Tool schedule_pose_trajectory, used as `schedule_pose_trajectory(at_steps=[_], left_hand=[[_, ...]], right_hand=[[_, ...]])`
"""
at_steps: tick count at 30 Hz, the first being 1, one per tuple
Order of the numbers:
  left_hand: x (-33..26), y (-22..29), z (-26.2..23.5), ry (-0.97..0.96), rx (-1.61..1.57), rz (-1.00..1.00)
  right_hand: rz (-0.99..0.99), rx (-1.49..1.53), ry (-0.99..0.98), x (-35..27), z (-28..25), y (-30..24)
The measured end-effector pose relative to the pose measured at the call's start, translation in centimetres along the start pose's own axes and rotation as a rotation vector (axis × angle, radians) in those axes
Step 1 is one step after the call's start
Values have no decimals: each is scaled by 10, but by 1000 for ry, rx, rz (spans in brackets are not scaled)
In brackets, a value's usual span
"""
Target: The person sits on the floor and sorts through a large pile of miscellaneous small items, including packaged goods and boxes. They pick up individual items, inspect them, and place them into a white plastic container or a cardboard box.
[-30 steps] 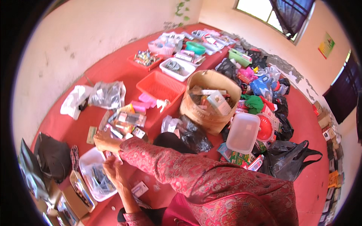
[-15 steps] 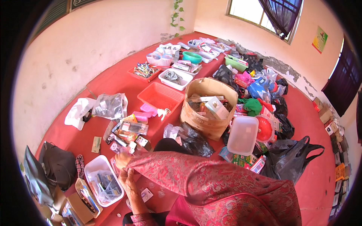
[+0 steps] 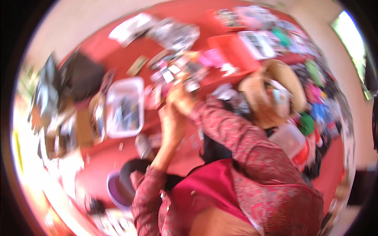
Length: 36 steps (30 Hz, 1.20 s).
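Observation:
My left hand (image 3: 169,118) and my right hand (image 3: 182,97) are close together in front of me, touching or nearly so. Both are smeared by motion, and I cannot make out anything between their fingers. Just left of them lies a pinkish flat packet (image 3: 153,96) on the red surface. Beyond my right fingertips is a loose pile of small packaged goods (image 3: 187,65), with small white-and-dark cards (image 3: 168,76) at its near side. A white plastic tub (image 3: 142,106) holding bagged items stands to the left of my hands.
An open cardboard box (image 3: 252,100) stands on the right, with a translucent plastic container (image 3: 288,138) near it. Farther back are a red basket (image 3: 232,49) and clear plastic bags (image 3: 175,33). Dark bags (image 3: 80,76) and small boxes (image 3: 83,128) sit at the left; a purple basin (image 3: 115,190) is lower left.
My view has swung downward and leftward, blurring the scene. More of both forearms and my lap shows now. My hands remain close together near the pile and the white tub.

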State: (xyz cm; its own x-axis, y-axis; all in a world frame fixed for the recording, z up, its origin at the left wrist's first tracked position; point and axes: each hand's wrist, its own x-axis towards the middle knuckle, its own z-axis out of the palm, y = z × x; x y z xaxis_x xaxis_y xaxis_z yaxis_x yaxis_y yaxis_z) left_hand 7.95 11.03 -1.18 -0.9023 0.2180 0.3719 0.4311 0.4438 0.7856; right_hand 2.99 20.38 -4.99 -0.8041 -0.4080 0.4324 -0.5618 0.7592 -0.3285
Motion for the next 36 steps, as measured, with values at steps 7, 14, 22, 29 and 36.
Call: schedule_pose_trajectory(at_steps=[7, 14, 22, 29, 36], left_hand=[[-40, 14, -14, 148, 270, 41], [-53, 19, -9, 125, -164, -75], [-37, -5, -28, 304, 174, -78], [-47, 2, -41, -13, -21, -93], [-37, -16, -42, 250, 14, -193]], right_hand=[[-13, -748, -451, 51, 48, 3], [41, -797, -634, 47, 37, -16], [0, -587, -115, 62, 90, -9], [63, -716, -327, 79, 34, -31], [38, -731, -306, 75, 44, -35]])
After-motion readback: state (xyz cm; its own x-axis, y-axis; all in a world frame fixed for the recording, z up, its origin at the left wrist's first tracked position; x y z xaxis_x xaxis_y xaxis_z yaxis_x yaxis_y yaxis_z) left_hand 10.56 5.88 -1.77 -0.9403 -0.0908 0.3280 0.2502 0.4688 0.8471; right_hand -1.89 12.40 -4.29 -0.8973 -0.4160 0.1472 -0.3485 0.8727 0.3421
